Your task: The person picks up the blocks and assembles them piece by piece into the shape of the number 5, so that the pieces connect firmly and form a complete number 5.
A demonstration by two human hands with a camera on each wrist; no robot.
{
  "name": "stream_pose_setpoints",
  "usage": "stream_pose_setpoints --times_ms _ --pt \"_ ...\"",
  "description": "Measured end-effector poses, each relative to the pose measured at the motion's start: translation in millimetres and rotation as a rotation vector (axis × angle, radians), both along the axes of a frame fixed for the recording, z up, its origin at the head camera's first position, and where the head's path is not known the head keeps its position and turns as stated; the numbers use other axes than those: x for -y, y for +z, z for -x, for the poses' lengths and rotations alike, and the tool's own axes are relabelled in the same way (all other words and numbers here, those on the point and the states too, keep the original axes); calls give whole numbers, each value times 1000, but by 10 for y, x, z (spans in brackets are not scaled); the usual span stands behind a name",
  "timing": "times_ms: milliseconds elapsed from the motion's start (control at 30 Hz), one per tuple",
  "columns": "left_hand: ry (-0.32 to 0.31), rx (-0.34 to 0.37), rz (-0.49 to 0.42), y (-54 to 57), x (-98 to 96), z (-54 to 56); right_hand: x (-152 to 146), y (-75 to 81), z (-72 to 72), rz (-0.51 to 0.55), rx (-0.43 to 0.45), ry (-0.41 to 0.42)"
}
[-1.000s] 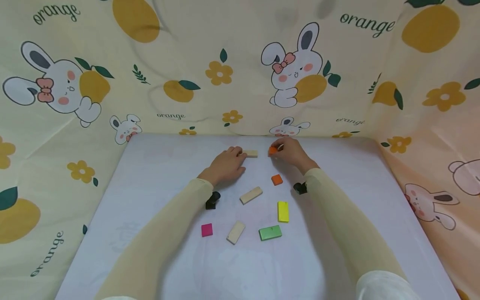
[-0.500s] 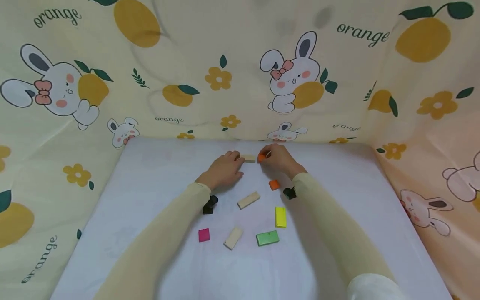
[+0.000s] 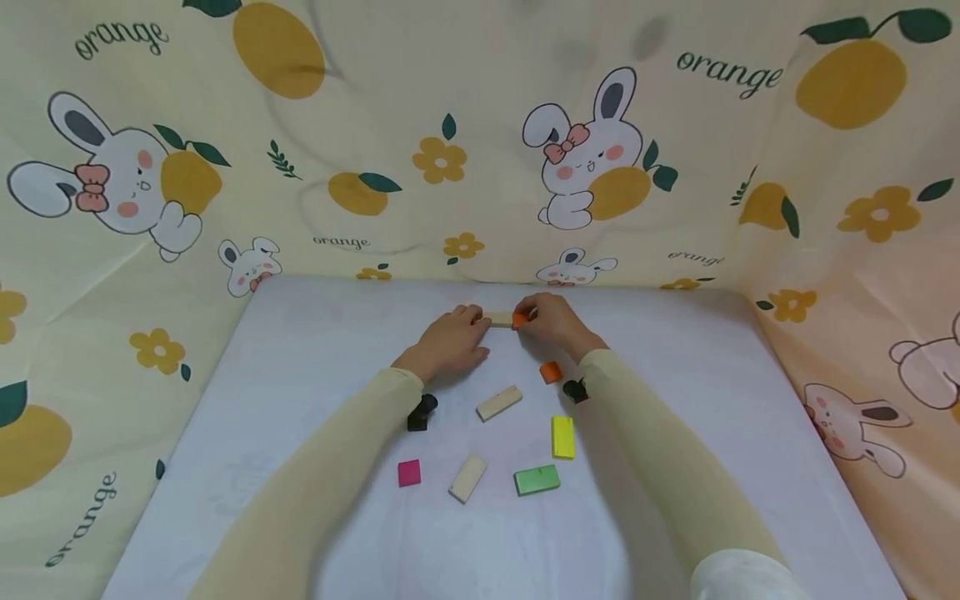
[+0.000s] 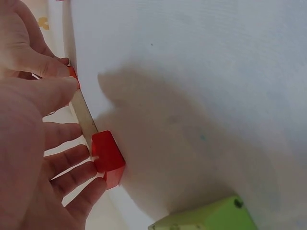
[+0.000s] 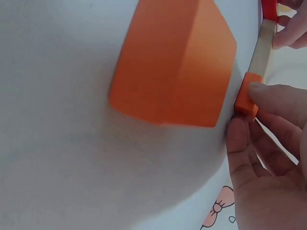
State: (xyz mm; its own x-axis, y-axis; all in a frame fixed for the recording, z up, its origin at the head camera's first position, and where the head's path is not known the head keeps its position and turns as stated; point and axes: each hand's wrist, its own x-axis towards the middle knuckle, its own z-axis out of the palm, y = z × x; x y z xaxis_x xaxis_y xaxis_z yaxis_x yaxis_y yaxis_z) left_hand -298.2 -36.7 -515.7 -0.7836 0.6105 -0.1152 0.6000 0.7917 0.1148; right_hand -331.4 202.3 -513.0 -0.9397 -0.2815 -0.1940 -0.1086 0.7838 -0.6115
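My right hand (image 3: 557,321) pinches an orange block (image 3: 521,320), its thumb on the top face and fingertips at the outer end in the right wrist view. That block (image 5: 248,96) meets the end of a plain wooden block (image 5: 262,50). At the wooden block's other end stands a red block (image 4: 108,159), which my left hand hides in the head view. My left hand (image 3: 452,343) has extended fingers touching the back of the red block and lying along the wooden one. A second orange block (image 3: 551,372) lies nearer, below the right hand.
Nearer on the white table (image 3: 300,367) lie two plain wooden blocks (image 3: 498,403), a yellow block (image 3: 562,437), a green block (image 3: 537,480) and a pink block (image 3: 408,473). Black wrist cameras (image 3: 422,412) hang under both wrists. A patterned cloth (image 3: 465,167) rises behind the table.
My right hand has carried the orange block leftward, closing the gap to the wooden block's end. The left hand stays in place. The head view has tilted slightly.
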Motion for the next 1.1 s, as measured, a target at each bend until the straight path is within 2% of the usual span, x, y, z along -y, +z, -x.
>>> stream_pose_setpoints --times_ms 300,600,767,933,1000,1100 --pt "-1 -20 -1 85 -44 -5 -24 85 -5 -5 -23 -16" --pt "-35 4 50 101 -36 27 -31 1 -49 33 25 -6" --pt "-33 45 3 158 -58 28 -45 2 -70 49 24 -19" --pt "-7 59 -41 146 -57 46 -51 28 -85 74 19 -17" --pt "10 65 -77 140 -45 58 -56 30 -84 77 13 -8" --pt "34 107 -181 182 10 81 -74 47 -79 76 3 1"
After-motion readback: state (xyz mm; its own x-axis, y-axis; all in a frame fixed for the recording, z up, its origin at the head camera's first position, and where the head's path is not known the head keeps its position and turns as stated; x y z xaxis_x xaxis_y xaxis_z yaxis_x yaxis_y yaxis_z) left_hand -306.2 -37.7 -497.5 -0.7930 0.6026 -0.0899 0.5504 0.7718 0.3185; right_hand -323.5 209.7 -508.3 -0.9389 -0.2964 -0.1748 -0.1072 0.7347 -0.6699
